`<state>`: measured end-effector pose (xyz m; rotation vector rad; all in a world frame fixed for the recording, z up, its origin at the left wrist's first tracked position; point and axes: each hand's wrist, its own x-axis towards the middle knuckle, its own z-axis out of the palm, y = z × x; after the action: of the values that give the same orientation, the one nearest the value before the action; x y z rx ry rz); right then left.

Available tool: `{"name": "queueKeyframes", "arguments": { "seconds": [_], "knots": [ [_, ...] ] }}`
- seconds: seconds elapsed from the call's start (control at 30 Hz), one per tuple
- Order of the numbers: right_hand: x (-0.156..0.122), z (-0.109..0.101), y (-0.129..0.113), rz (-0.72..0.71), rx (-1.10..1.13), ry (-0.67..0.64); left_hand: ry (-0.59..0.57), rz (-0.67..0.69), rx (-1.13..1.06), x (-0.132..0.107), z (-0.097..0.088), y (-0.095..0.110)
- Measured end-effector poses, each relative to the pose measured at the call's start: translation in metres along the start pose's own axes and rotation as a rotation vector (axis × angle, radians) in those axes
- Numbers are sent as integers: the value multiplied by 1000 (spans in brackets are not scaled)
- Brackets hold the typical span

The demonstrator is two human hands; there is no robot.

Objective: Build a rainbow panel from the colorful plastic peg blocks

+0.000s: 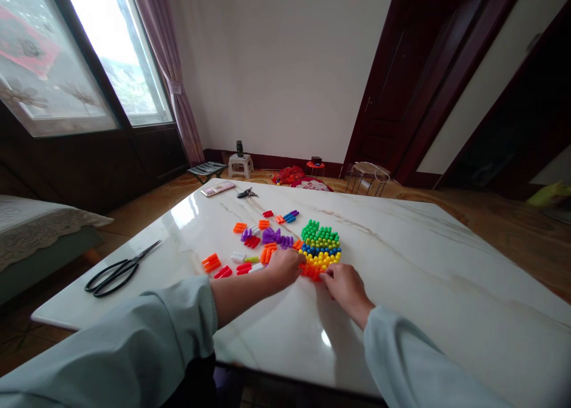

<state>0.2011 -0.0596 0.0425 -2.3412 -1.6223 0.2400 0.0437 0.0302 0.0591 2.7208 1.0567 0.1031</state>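
A piece of beadwork [319, 241] lies on the table, its plastic beads in bands of green, olive, blue, yellow and orange-red. At its near left edge, my left hand [285, 267] has its fingers closed by the orange-red beads; its fingertips are partly hidden. My right hand [345, 283] pinches the near right corner of the same piece. Just left of the beadwork are loose groups of long beads: purple ones [272, 236], orange ones [211, 262], red ones [223, 272] and blue ones [291, 217].
Black-handled scissors [118, 272] lie on the left side of the white marble-look table [414, 265]. Toward the far edge are a phone [217, 188] and small dark pliers or snips [247, 193]. Beyond stand a white stool [241, 165] and a round stool [368, 171].
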Motion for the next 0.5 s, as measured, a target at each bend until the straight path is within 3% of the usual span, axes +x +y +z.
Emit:
{"name": "queueKeyframes", "arguments": {
  "seconds": [0.17,0.3,0.4,0.5],
  "knots": [
    [0,-6,-1,-10,-16,-24,20,13,-26,0,5,-3],
    [1,-12,4,18,27,-167,45,-9,-67,1,-1,-11],
    [3,-16,9,38,138,-255,93,-89,-63,3,-13,-26],
    [3,-21,10,6,228,-228,177,-194,-21,5,-23,-53]
  ]
}}
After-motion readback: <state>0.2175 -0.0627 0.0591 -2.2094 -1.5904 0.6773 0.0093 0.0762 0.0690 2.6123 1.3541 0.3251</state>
